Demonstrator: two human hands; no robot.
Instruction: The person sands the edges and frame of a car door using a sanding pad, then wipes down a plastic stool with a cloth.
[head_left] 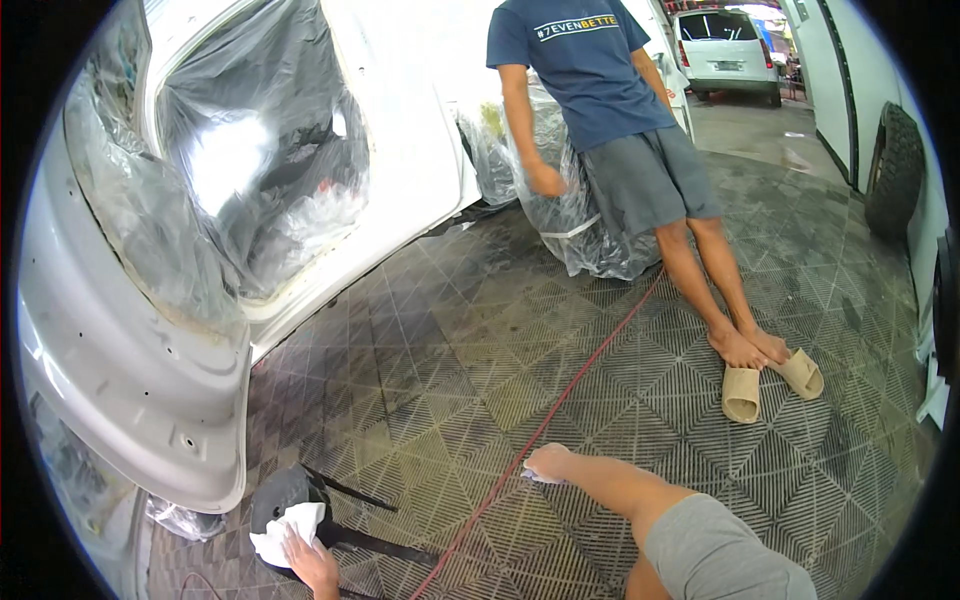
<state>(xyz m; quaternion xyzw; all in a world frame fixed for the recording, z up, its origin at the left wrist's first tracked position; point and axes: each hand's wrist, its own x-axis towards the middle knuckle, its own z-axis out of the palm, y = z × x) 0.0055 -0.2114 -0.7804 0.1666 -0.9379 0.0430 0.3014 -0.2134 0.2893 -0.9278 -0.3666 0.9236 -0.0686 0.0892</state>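
Observation:
My left hand [314, 566] presses a crumpled white cloth [290, 532] against a dark, rounded part [276, 492] at the lower left. Long black bars [378, 542] stick out to the right from that part; I cannot tell its kind. Out over the floor at lower centre, my right hand [552, 461] is closed around a small bunched light-coloured cloth [541, 475], mostly covered by the fingers. A thin red hose [505, 472] runs along the floor just left of the right hand.
A white vehicle body [405, 130] with plastic-sheeted openings and an open panel [150, 390] fills the left. A person in a blue shirt [580, 70] stands ahead, beside a plastic-wrapped wheel [590, 250]. A tyre [893, 175] leans at right; a white van [727, 55] stands far back.

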